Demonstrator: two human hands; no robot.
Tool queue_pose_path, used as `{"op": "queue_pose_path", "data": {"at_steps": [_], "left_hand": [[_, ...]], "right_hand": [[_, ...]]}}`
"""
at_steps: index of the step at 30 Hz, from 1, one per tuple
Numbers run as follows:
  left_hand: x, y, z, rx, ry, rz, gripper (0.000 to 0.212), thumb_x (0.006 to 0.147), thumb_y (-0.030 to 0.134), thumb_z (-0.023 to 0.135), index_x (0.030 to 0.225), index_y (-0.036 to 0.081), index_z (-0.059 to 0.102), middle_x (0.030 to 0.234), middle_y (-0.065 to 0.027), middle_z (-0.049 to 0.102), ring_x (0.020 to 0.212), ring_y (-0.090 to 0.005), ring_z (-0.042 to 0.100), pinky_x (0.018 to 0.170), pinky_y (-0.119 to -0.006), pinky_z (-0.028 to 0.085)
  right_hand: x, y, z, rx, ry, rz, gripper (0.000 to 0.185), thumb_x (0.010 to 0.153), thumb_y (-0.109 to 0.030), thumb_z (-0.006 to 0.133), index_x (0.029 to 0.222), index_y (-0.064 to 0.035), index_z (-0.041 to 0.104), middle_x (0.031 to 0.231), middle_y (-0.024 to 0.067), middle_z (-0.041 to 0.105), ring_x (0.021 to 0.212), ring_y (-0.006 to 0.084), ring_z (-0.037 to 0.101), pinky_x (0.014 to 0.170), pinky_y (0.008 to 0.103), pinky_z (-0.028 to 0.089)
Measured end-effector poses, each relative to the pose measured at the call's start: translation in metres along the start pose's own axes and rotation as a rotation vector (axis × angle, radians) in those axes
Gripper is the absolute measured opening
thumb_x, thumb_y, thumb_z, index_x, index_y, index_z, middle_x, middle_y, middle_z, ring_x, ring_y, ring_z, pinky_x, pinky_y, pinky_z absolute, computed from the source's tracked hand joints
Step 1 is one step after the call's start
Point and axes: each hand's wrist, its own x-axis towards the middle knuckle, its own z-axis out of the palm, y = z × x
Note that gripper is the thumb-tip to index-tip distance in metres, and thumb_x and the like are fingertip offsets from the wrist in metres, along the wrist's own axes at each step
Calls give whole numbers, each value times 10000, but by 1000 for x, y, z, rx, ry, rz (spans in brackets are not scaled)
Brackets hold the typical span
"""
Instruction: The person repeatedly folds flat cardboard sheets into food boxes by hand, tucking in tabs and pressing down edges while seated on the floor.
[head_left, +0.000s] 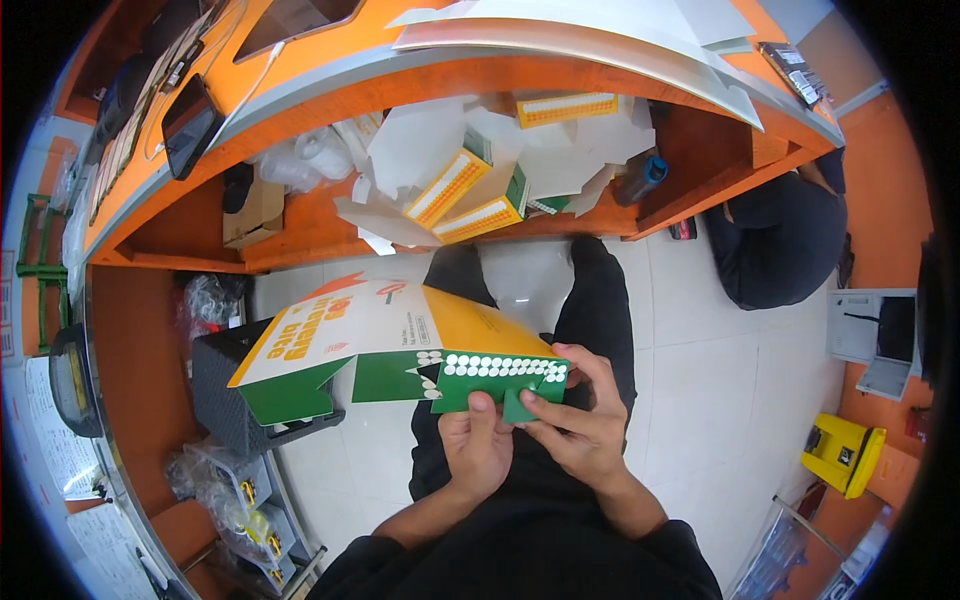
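A printed cardboard food carton (360, 315), coloured white, yellow and green, lies tilted across my lap, partly folded. Its green side has rows of white dots, with slots and notches along the panel. At the carton's near right end, my left hand (478, 446) pinches the lower edge of the green panel between thumb and fingers. My right hand (585, 416) grips the corner, its index finger on a small green flap (517, 406). Part of the right fingers is hidden behind the carton.
An orange desk (315, 94) curves ahead; its shelf holds several similar cartons (450, 187) and a dark bottle (643, 180). A phone (191, 126) and white sheets (570, 45) lie on top. Left stand a black crate (225, 390) and clear bins (240, 487). A person (780, 232) sits at right.
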Motion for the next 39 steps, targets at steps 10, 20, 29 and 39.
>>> {"op": "queue_pose_path", "data": {"at_steps": [10,20,29,39], "left_hand": [[6,-6,0,103,-118,63,241,1051,76,537,1270,-5,598,1209,-95,657,1100,-130,611,926,-286,513],[-4,3,8,278,-139,66,332,963,-64,615,1289,-5,587,1254,-116,648,1183,-182,614,1009,-329,503],[-2,12,-3,291,-217,83,372,956,-51,628,1317,-1,555,1281,-122,625,1203,-196,600,1019,-339,496],[6,21,-11,312,-224,100,422,947,-36,643,1349,3,520,1311,-128,599,1226,-212,584,1031,-351,487]], "right_hand": [[-1,6,9,125,149,65,311,637,-48,886,922,-156,823,1293,144,590,1088,266,559,804,344,477],[39,-56,-10,-36,55,-262,331,657,-126,857,971,-106,753,1210,124,629,1158,343,562,907,443,476],[45,-75,2,-154,-49,-606,268,756,-111,780,1015,-173,760,1129,-36,690,1018,167,621,847,418,449],[42,-57,20,-283,13,-706,242,792,-201,725,1033,-185,746,1160,-60,682,1065,173,535,848,406,432]]}}
